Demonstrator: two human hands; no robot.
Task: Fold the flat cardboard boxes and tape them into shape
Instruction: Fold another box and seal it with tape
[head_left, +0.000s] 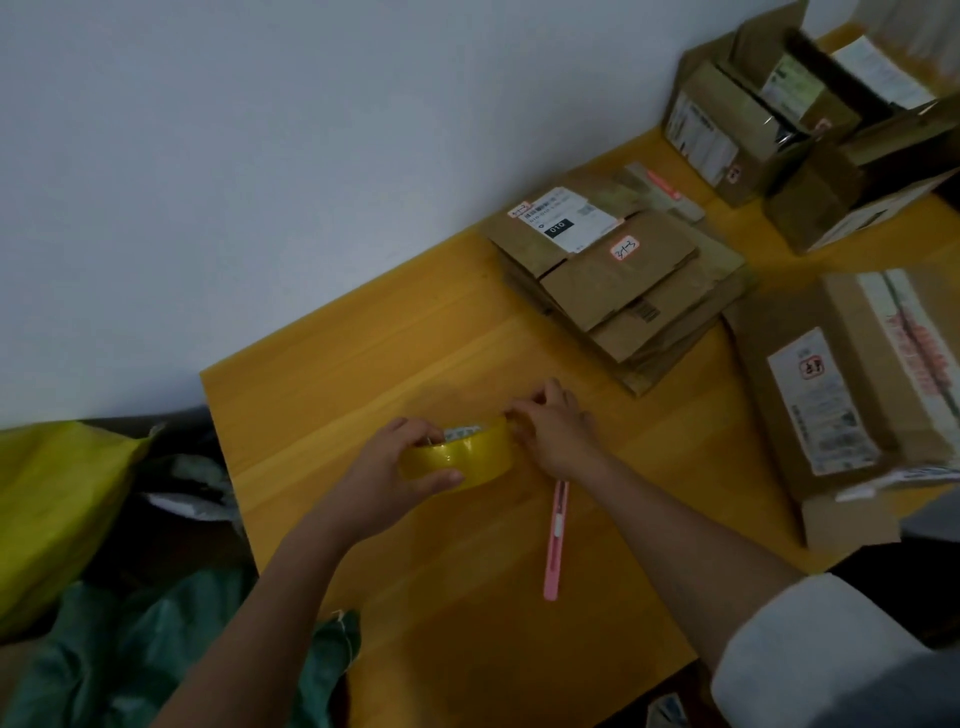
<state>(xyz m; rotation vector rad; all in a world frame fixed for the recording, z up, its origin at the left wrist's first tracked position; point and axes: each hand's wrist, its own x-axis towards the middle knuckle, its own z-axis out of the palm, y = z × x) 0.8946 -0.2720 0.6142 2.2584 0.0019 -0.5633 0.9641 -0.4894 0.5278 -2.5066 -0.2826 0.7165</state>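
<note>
Against a bare wall, on the wooden table (363, 364), the left hand (395, 467) grips the tape roll (462, 452) to steady it while the right hand (550, 431) pinches at its edge, probably seeking the loose end, with the flat boxes (623, 291) stacked nearby.

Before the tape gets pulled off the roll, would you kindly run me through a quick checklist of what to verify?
1. Tape roll steadied by left hand: ok.
2. Right hand at the roll's edge, fingertips picking there: ok.
3. Free tape end lifted: cannot tell.
4. Pink cutter on the table, near the right forearm: ok.
5. Stack of flat boxes on the table: ok.
6. A box folded and waiting in front of the hands: not ok.
</note>
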